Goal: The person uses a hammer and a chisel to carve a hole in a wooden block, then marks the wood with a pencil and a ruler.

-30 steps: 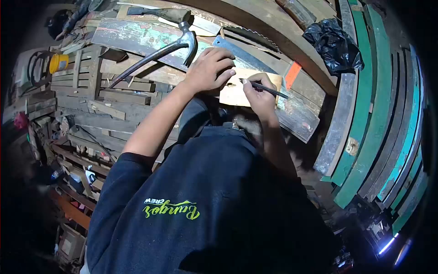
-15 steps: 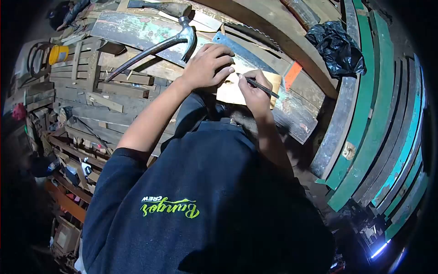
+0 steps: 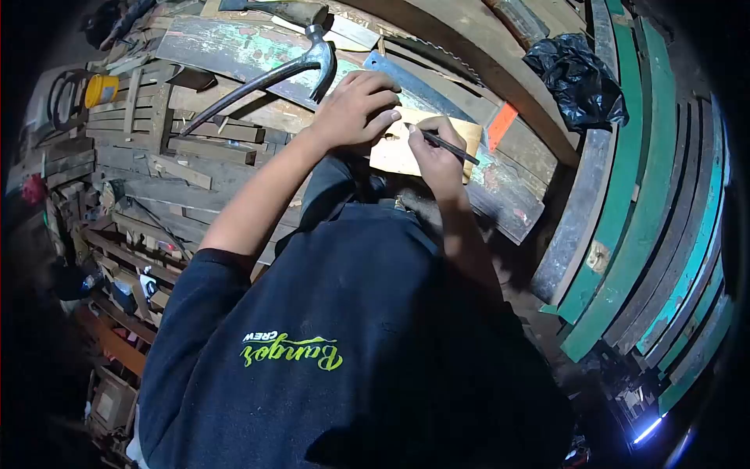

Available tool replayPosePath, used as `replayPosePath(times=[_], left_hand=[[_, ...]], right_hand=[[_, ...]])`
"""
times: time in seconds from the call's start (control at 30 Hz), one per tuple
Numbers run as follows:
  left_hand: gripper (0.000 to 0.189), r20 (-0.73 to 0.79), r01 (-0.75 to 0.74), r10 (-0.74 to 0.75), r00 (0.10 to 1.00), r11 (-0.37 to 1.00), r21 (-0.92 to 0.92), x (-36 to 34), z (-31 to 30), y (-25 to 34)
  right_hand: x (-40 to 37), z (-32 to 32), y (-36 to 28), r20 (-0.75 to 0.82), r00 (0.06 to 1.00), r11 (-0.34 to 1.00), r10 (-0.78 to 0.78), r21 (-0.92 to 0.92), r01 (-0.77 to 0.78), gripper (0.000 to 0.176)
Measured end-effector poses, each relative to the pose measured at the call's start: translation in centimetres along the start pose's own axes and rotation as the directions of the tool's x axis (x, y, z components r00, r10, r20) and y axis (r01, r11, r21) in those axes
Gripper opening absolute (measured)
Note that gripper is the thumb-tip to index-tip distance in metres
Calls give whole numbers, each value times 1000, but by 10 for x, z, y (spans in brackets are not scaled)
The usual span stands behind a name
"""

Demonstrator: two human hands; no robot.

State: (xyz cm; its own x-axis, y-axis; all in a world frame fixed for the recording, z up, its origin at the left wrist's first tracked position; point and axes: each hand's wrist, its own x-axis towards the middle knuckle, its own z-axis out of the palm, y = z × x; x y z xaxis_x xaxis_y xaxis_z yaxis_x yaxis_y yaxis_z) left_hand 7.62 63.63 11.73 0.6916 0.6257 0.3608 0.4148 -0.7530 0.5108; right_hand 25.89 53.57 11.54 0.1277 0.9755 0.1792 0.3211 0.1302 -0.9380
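Note:
A pale, flat piece of wood [image 3: 397,159] lies under both hands on a worn, paint-flecked plank [image 3: 512,205]. My left hand [image 3: 358,109] rests over its left end, fingers bent and thumb on the top face, holding it. Pinched between the fingers of my right hand [image 3: 440,162] is a slim black pencil [image 3: 453,148], its tip end near the wood's upper middle by my left thumb. Small dark marks show on the wood there. A claw hammer [image 3: 269,78] lies left of my left hand. Just beyond the wood is a blue-grey metal blade [image 3: 426,92].
An orange piece [image 3: 502,125] lies by the blade's right end. A crumpled black plastic bag [image 3: 582,86] sits at upper right, beside long green boards [image 3: 648,187]. A wooden-handled tool [image 3: 281,11] lies at the top. Timber stacks and a yellow container [image 3: 101,91] are at left.
Hardly anything differs. Both hands keep their places on the wood, and the pencil stays in my right hand with at most a tiny shift.

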Motion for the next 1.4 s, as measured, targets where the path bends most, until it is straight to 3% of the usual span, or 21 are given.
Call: replayPosePath(times=[0.07, 0.17, 0.4, 0.53, 0.6, 0.73, 0.93, 1.13, 1.23, 1.33, 1.4], left_hand=[[24, -2, -2, 2, 1000, 1000, 2, 0, 0, 0], [23, -2, -4, 4, 1000, 1000, 4, 0, 0, 0], [18, -16, 4, -4, 1000, 1000, -10, 0, 0, 1], [16, -3, 0, 0, 1000, 1000, 8, 0, 1, -1], [15, -16, -6, 7, 1000, 1000, 4, 0, 2, -1], [16, -21, 2, -2, 1000, 1000, 2, 0, 3, -1], [16, -19, 4, -4, 1000, 1000, 4, 0, 2, 0], [16, -31, 0, 0, 1000, 1000, -10, 0, 1, 1], [15, -28, 0, -1, 1000, 1000, -21, 1, 0, 0], [15, -13, -15, 15, 1000, 999, -29, 0, -1, -1], [16, -5, -26, 26, 1000, 999, -47, -1, -2, -2]], right_hand=[[0, 0, -4, -24, 995, 995, 94, 17, -93, 9], [2, 0, -4, -15, 1000, 1000, 12, -9, -12, 9], [3, 1, -7, -34, 994, 994, 104, -31, -106, 12], [2, -1, -1, -6, 999, 999, 35, -2, -35, 12], [2, 0, -2, -26, 995, 994, 101, 31, -100, 11], [3, 0, -6, -40, 996, 996, 74, -40, -76, 11], [2, 2, -2, -40, 994, 994, 102, 38, -100, 11], [0, 0, 3, -25, 999, 999, 41, -8, -41, 12], [-2, -2, 5, -209, 978, 999, 7, 41, 2, 12], [4, -10, 2, -189, 981, 999, 33, 47, -24, 12], [9, -13, -1, -161, 982, 995, -97, -24, 94, 11]])
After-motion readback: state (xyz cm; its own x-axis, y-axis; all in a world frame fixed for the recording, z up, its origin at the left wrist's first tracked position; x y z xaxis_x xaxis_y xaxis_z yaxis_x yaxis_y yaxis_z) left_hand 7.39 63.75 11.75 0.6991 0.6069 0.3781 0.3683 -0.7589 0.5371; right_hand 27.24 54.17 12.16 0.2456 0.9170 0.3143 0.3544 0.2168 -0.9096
